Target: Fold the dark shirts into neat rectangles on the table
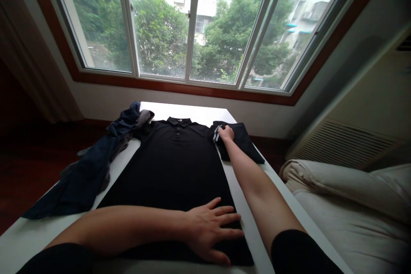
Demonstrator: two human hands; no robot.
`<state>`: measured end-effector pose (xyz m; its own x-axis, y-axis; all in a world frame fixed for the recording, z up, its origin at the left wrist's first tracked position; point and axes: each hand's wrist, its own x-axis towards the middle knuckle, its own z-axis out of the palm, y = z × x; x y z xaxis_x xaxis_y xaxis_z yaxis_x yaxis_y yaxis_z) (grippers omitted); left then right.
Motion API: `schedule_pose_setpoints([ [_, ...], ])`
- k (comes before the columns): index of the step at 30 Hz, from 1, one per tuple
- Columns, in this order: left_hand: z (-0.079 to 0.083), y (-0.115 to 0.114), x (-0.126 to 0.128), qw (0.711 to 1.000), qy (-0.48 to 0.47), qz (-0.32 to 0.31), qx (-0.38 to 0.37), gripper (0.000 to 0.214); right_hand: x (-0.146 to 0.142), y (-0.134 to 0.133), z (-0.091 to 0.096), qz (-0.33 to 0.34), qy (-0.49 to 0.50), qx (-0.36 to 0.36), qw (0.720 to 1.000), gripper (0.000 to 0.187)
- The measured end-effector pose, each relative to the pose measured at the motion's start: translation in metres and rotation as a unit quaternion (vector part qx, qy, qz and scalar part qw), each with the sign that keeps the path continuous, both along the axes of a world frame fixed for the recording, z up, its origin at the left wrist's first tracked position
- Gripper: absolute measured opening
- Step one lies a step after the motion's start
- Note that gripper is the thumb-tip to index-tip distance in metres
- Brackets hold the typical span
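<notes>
Across the white table (199, 113), a black polo shirt (167, 171) lies spread flat, collar toward the window (160, 34).
On its near right part rests the left hand (208, 227), palm down, fingers fanned wide; at the far right, the right hand (227, 132) pinches the white-striped cuff (216, 133) of a sleeve, beside a folded dark garment (247, 139), its kind hard to tell in this light. Rumpled navy clothing (80, 180) lies along the left edge.
</notes>
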<state>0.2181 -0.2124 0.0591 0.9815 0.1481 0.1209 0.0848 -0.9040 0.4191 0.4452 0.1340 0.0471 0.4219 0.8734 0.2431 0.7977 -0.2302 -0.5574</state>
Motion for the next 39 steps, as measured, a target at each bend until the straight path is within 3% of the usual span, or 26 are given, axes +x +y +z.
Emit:
schedule_pose_setpoints([
  [6,0.000,-0.003,0.001,1.000,0.009,-0.004,-0.022,0.080,-0.028,-0.001,0.008,0.194,-0.014,0.076,0.978,0.022],
  [11,0.002,-0.003,0.000,0.999,0.011,-0.014,-0.031,0.080,-0.058,-0.005,0.005,0.332,0.000,-0.037,0.943,0.034],
  [13,0.003,-0.003,0.000,0.999,0.008,-0.015,-0.032,0.080,-0.071,-0.007,0.000,0.334,-0.012,-0.062,0.940,0.045],
  [18,0.008,-0.004,0.000,0.999,0.016,-0.016,-0.030,0.083,-0.102,-0.016,-0.025,0.314,-0.078,-0.034,0.946,0.036],
  [21,0.009,-0.005,0.000,0.999,0.017,-0.021,-0.032,0.087,-0.111,-0.019,-0.040,0.309,-0.138,-0.045,0.940,0.045],
  [27,0.007,-0.005,0.002,0.999,0.001,-0.042,-0.035,0.086,-0.104,-0.015,-0.048,0.264,-0.174,-0.115,0.942,0.064],
  [33,0.004,-0.004,0.001,0.998,0.010,-0.047,-0.032,0.084,-0.098,-0.007,-0.045,0.253,-0.206,-0.044,0.944,0.054],
  [39,-0.001,-0.006,0.005,0.999,-0.003,-0.041,-0.032,0.083,-0.083,0.001,-0.054,0.296,-0.210,-0.105,0.926,0.060],
])
